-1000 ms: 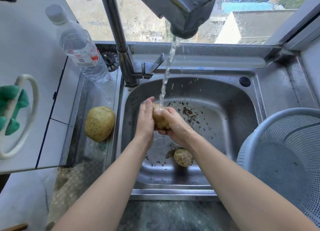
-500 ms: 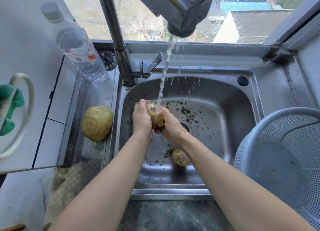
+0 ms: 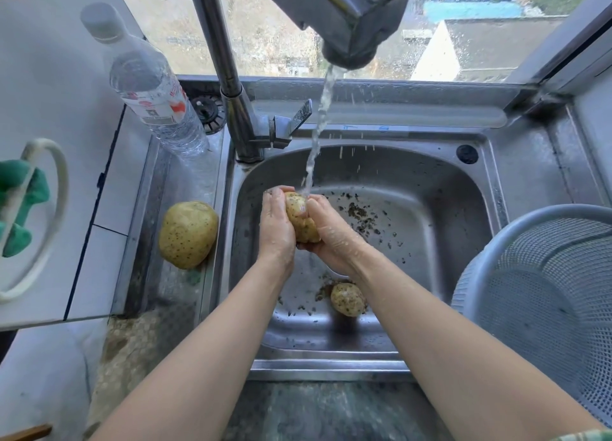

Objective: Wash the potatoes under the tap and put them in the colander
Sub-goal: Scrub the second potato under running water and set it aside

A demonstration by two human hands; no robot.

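Potato point(image 3: 299, 220) now more upright between hands point(image 3: 276, 228) point(image 3: 334, 240)

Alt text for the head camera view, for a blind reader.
The left hand and right hand hold a potato under the running tap. A small potato lies in the sink, a large potato left of it, the colander right.

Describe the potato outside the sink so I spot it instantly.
Find the stainless steel sink basin, then look left past its rim to the metal ledge. Below the clear plastic water bottle lies a large yellowish speckled potato, the only one outside the basin, untouched.
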